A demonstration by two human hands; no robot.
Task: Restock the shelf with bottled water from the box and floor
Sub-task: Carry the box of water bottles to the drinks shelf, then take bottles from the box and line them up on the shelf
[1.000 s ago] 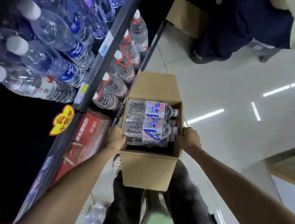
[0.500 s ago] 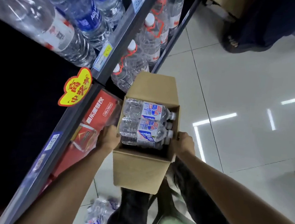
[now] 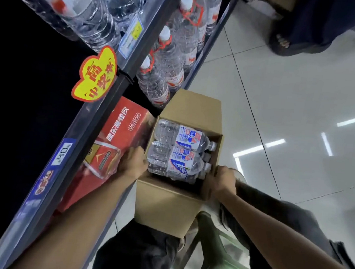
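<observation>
An open cardboard box hangs low in front of me over my legs. Inside it lie several clear water bottles with blue and white labels, caps pointing right. My left hand grips the box's left wall, fingers hidden behind the rim. My right hand grips the right wall. To the left runs the shelf with large water bottles standing on its lower level.
A red drinks carton sits on the bottom shelf right beside my left hand. A yellow price tag sticks out from the shelf edge. A green stool is beneath me. Another person's dark clothing is at the far right on the tiled floor.
The box has come down lower beside the bottom shelf, both hands still holding its sides. The upper shelf bottles have slid up out of view.
</observation>
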